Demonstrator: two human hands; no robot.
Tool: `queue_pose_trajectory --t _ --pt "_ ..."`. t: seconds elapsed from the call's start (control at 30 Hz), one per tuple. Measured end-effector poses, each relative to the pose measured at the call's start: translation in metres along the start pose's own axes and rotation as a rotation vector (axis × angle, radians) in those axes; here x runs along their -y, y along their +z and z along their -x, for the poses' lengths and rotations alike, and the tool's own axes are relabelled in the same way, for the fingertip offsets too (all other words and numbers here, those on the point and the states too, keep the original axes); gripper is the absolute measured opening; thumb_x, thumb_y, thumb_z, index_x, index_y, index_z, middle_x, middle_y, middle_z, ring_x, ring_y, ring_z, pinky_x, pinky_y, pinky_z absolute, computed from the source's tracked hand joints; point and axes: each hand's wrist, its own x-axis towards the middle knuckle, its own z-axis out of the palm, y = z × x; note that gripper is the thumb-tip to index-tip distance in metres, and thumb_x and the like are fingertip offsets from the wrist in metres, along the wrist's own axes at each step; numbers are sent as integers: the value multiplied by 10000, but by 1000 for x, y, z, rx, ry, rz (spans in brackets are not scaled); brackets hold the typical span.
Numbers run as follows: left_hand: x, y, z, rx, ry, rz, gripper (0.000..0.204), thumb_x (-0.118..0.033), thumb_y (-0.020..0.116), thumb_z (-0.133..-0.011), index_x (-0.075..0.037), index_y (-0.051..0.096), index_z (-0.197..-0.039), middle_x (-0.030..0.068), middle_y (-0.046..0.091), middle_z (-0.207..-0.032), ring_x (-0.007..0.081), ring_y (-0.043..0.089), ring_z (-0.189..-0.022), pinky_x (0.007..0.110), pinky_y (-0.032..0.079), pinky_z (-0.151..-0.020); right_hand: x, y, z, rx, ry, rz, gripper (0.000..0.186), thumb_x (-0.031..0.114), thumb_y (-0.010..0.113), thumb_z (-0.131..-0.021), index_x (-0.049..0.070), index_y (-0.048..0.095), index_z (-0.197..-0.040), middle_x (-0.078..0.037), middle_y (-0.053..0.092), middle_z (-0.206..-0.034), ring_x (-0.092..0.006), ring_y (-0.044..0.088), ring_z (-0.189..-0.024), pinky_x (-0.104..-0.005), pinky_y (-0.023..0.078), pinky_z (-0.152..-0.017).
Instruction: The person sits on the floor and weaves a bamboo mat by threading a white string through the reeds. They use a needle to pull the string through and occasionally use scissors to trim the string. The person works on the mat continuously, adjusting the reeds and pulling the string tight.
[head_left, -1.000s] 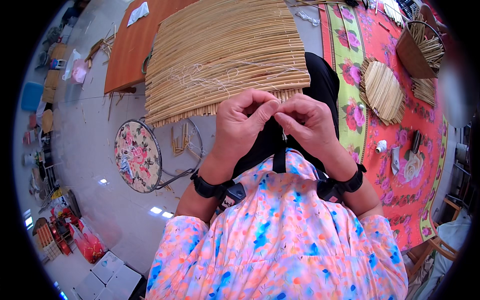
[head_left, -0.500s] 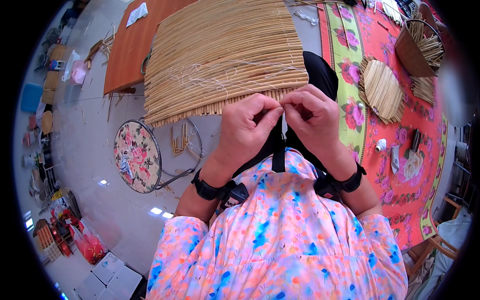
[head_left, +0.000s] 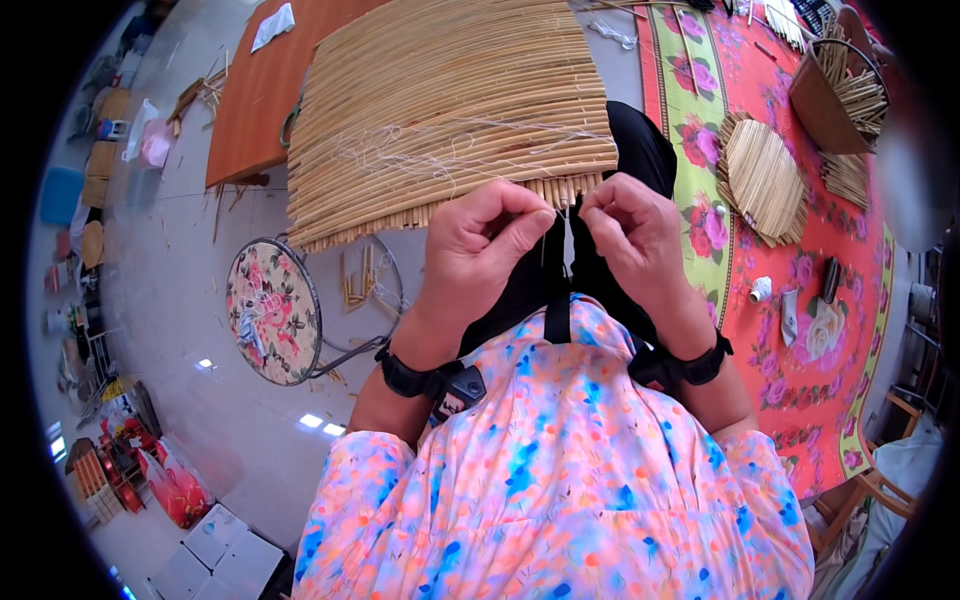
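Note:
A mat of straw-coloured reed stalks rests on the orange table and reaches toward my lap, its near edge showing cut stalk ends. Loose white thread lies tangled across it. Just in front of that edge, my left hand is closed, thumb and forefinger pinched on a thin thread. Beside it, a small gap to the right, my right hand is also pinched, apparently on the same thread. The thread is so fine that only short bits show between the hands.
An orange table stands behind the mat. At left is a round stool with a floral seat. On the red floral cloth at right lie a round reed piece, a thread spool and a basket of stalks.
My hands, which met at the fingertips, have drawn apart; the left moved slightly left and the right slightly right. The mat has stayed almost still.

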Motion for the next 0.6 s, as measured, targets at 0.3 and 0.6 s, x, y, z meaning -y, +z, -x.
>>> queue_pose_trajectory --t 0.3,0.6 --pt "10 5 -1 -49 30 -109 53 -41 633 -823 8 614 -816 -18 566 -638 27 491 -589 190 393 -511 9 7 0 40 -132 -151 315 24 721 -721 40 644 -1026 -14 554 -809 -3 471 -534 -161 355 -451" --pt "8 5 -1 20 -20 -111 62 -43 636 -821 11 611 -803 -17 565 -635 29 484 -579 190 398 -515 -1 8 1 -12 -162 -49 85 18 657 -785 8 616 -859 -16 537 -733 -43 442 -512 -182 351 -475"
